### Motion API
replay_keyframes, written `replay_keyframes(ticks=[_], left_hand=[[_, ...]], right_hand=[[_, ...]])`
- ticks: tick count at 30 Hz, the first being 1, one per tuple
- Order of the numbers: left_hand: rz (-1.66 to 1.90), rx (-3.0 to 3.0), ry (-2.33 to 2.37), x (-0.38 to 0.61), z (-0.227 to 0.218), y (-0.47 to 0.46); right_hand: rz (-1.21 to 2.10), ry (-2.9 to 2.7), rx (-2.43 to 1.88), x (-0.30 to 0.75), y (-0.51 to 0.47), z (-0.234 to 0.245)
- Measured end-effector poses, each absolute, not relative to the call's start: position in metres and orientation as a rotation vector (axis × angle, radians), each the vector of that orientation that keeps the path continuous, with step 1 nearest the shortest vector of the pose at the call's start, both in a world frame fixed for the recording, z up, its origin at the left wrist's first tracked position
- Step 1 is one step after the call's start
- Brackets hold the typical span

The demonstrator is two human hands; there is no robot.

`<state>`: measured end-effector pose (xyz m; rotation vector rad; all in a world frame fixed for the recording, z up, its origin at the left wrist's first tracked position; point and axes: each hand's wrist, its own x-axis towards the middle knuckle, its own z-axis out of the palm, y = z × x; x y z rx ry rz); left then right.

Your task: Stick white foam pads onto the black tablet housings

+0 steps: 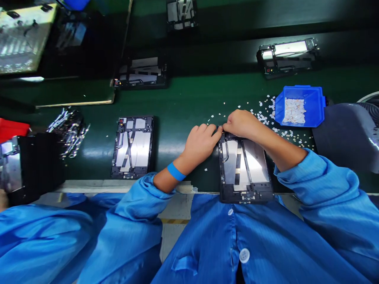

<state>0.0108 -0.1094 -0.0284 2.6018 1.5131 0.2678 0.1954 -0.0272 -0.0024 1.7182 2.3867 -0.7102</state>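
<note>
"Coat (211, 240) is nearest; where's the device (246, 165)?"
"On the table (177, 102), by the near edge, long axis running away from the coat."
"How do the left hand (203, 141) and right hand (242, 123) stand?"
"Side by side at the device's far left corner, fingers bent; whether they pinch anything, I can't tell."
"Which is nearer?"
"Neither; the device stretches from both back towards the coat."

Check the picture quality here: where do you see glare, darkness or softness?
Head view: bright glare on the metal of the device at the hands and of the device to its left; head view, top: dark surroundings swallow the far device's edges; head view, upper left: the pale board looks soft; head view, centre: left hand and right hand look fairly sharp.
</note>
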Motion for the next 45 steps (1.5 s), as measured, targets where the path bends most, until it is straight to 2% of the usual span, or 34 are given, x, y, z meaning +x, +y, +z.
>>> replay_keyframes(ticks=[6, 10, 19, 23, 27, 30, 33, 35, 37, 39, 42, 45], left_hand=[[0.163, 2.664, 1.393, 0.005, -0.018, -0.097], [0.213, 2.560, 1.444, -0.004, -0.024, -0.096], [0.542, 1.980, 1.486, 0.000, -0.025, -0.088], [0.477, 1.839, 1.519, 0.012, -0.025, -0.070], [0.436, 1.561, 1.450, 0.022, -0.024, -0.053], [0.461, 1.610, 1.431, 0.026, -0.016, -0.053], [0.430, 1.715, 1.470, 0.021, -0.014, -0.055], [0.381, 1.688, 1.500, 0.016, -0.023, -0.052], [0.381, 1.635, 1.476, 0.013, -0.034, -0.046], [0.401, 1.657, 1.474, 0.014, -0.042, -0.042], [0.376, 1.730, 1.458, 0.016, -0.039, -0.040], [0.366, 1.821, 1.515, 0.017, -0.022, -0.047]], right_hand=[[-0.768, 2.836, 1.792, 0.230, -0.059, -0.026], [-0.511, 3.154, 1.395, 0.244, -0.078, -0.048], [-0.077, 3.080, 1.098, 0.238, -0.087, -0.038], [-0.414, 3.151, 1.249, 0.247, -0.086, -0.027], [-0.680, 3.205, 1.814, 0.287, -0.114, 0.005], [-0.808, 3.063, 2.159, 0.336, -0.164, 0.026], [-1.152, 2.638, 2.575, 0.390, -0.218, 0.023], [-1.354, 2.194, 3.022, 0.428, -0.242, 0.010], [-1.387, 1.681, 3.543, 0.465, -0.252, -0.006], [-1.511, 1.226, 3.835, 0.495, -0.249, -0.020], [-2.018, 0.958, 3.720, 0.517, -0.232, -0.033], [-2.216, 0.996, 3.602, 0.519, -0.219, -0.036]])
